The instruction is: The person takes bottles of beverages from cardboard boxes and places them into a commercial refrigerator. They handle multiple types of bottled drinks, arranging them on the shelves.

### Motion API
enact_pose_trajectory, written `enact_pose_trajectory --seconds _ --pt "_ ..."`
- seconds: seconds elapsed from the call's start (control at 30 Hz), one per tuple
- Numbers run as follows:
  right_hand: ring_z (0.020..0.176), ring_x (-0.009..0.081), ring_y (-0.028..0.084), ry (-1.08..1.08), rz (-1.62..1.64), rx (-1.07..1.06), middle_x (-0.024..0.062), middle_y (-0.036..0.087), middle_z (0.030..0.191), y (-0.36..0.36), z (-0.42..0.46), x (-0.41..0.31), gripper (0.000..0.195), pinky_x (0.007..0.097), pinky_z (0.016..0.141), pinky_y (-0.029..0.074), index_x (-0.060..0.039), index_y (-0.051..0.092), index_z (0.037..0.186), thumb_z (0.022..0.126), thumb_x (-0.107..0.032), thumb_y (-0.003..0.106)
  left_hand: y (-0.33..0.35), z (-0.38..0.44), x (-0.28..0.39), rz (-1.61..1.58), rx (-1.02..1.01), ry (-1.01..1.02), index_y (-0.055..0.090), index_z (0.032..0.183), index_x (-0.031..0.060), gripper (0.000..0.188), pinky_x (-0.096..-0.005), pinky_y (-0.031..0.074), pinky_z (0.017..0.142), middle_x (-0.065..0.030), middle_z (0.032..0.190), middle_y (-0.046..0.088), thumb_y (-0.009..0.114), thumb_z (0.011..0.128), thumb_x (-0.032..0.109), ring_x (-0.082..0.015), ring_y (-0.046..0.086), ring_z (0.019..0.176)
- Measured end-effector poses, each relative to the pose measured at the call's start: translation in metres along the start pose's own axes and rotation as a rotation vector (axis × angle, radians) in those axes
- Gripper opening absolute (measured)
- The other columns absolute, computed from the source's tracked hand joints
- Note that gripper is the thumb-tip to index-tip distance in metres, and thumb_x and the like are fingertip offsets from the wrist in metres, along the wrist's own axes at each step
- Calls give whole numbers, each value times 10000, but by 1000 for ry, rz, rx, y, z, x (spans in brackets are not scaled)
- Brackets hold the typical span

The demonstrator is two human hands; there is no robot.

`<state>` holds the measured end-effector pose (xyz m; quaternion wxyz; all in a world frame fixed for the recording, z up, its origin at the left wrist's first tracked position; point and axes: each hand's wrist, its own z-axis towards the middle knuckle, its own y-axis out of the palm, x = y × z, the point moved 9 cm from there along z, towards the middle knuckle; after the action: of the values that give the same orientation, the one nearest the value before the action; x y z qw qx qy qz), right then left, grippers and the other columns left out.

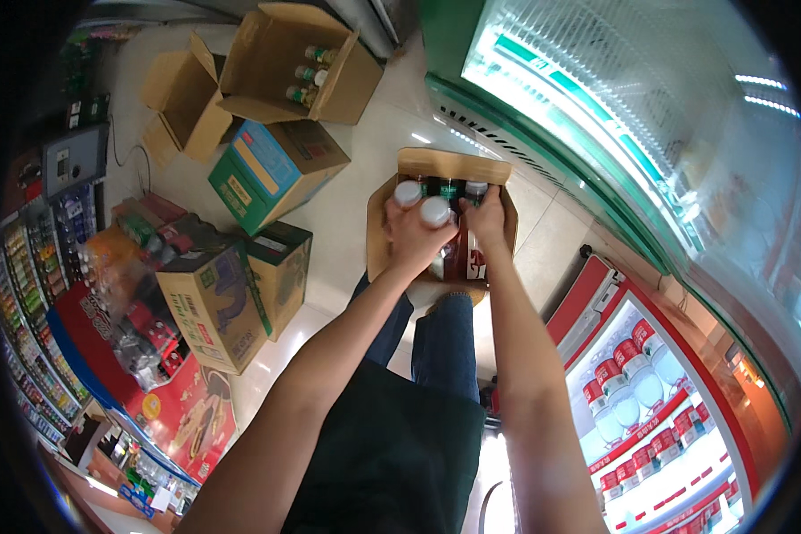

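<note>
An open cardboard carton with raised flaps is in front of my legs. Inside it several dark drink bottles stand close together. My left hand is wrapped around two bottles with white caps, which rise above the others. At the carton's right side, my right hand grips a bottle with a pale grey cap. The lower parts of the held bottles are hidden by my hands and the carton.
Left of me are an open carton holding several bottles, another open carton, a green-and-blue carton and stacked cartons. A green-framed glass-door cooler is at upper right, a red drinks fridge below it.
</note>
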<state>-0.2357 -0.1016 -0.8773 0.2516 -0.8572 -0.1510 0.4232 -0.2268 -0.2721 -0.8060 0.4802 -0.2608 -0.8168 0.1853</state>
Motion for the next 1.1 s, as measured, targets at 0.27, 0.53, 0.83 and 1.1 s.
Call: enact_pose_trajectory --seconds 0.27,0.53,0.83,1.1 --pt "1047 424 531 -137 212 266 259 512 1141 -141 -219 -90 469 438 920 433 14 405 1271 887 -112 644 -135 -126 57 -708 -204 -179 608 920 77 235 -260 491 701 10 884 612 771 750 68 -92 592 829" --pt "1032 419 502 -50 85 633 217 523 1075 -384 -483 -173 501 463 902 415 -36 436 1204 833 -234 709 -224 -264 205 -506 -531 186 604 827 69 252 -342 408 915 -44 894 589 723 617 -4 -183 546 947" --pt "899 165 612 -339 333 1879 121 568 1112 -611 -843 -241 442 286 752 523 -47 345 1233 890 -6 621 -256 -374 369 -325 -817 450 608 780 57 207 -333 355 956 -64 1023 546 700 596 76 -194 506 1042" --pt "926 156 593 -373 -59 2029 114 570 1035 -731 -900 -144 468 286 792 492 -59 336 1263 905 -76 638 -200 -462 491 -430 -1134 820 627 679 72 228 -355 316 1001 -109 1240 463 717 494 170 -256 448 1164"
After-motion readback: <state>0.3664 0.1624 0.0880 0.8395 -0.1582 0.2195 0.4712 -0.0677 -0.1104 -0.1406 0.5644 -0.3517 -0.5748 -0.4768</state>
